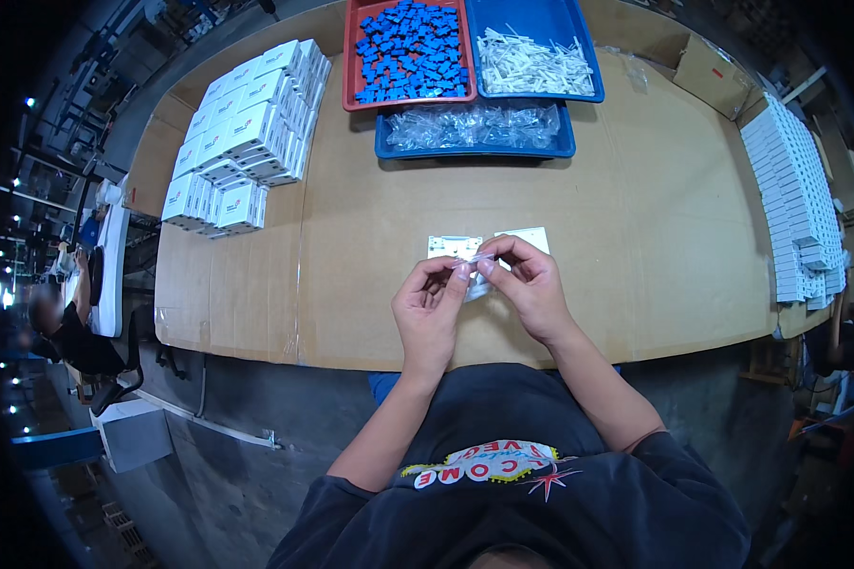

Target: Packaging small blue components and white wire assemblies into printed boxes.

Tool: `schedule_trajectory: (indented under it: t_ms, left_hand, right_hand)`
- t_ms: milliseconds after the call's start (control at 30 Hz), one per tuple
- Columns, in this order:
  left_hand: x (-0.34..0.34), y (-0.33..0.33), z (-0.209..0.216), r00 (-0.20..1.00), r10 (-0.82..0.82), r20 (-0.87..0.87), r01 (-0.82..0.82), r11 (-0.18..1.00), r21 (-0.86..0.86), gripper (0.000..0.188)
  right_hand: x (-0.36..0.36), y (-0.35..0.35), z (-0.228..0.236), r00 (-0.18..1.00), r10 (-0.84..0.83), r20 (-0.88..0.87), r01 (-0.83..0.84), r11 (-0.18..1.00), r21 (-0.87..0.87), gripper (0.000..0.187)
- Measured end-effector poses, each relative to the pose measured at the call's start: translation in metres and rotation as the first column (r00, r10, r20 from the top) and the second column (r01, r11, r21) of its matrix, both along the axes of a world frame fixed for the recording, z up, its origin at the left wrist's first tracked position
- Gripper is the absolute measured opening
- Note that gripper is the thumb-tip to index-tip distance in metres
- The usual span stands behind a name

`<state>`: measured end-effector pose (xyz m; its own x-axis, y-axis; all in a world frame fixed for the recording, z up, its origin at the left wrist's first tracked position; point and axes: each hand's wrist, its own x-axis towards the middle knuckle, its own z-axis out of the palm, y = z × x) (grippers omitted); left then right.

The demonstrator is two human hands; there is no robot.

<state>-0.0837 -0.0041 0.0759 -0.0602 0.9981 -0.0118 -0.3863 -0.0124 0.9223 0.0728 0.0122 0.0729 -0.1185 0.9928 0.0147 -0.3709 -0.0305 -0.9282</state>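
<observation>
Pinched a crinkled clear plastic packet [474,257] between thumb and fingers of the left grip [431,302] and the right grip [533,289], above the near part of a cardboard-covered worktop [370,228]. Held the packet right at the fingertips of both, with the 2 thumbs close together on the near side. Partly hid it behind those same fingers; could not tell its contents. Had a white plate [454,245] with cut-outs just beyond the left fingertips and a flat white piece [535,236] just beyond the right, plus a white part [479,287] below the packet, largely covered and unclear in shape. Faced 3 trays across the worktop: a red tray [413,103] of blue parts [413,52], a blue tray [541,96] of slim white pieces [531,66] to its right, and a lower blue tray [474,152] of clear bags [474,128] nearer in. Had stacked white boxes [247,133] to the left and stacked white blocks [792,199] to the right. Wore a dark printed T-shirt [503,417]. Shared the room with a co-worker [83,327] in dark clothing, off to the left.
</observation>
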Motion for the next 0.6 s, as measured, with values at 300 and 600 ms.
schedule_trajectory:
  t_ms: [300, 600]
  left_hand:
    - [0.003, 0.000, 0.002, 1.000, -0.017, -0.020, 0.017, 1.000, -0.015, 0.018]
    - [0.002, 0.001, -0.002, 0.999, -0.028, -0.014, 0.028, 0.999, -0.021, 0.016]
  right_hand:
    - [-0.002, 0.000, -0.001, 1.000, -0.017, 0.000, 0.017, 1.000, 0.020, 0.013]
    - [-0.002, 0.002, -0.008, 1.000, 0.008, 0.006, -0.008, 0.999, 0.032, 0.010]
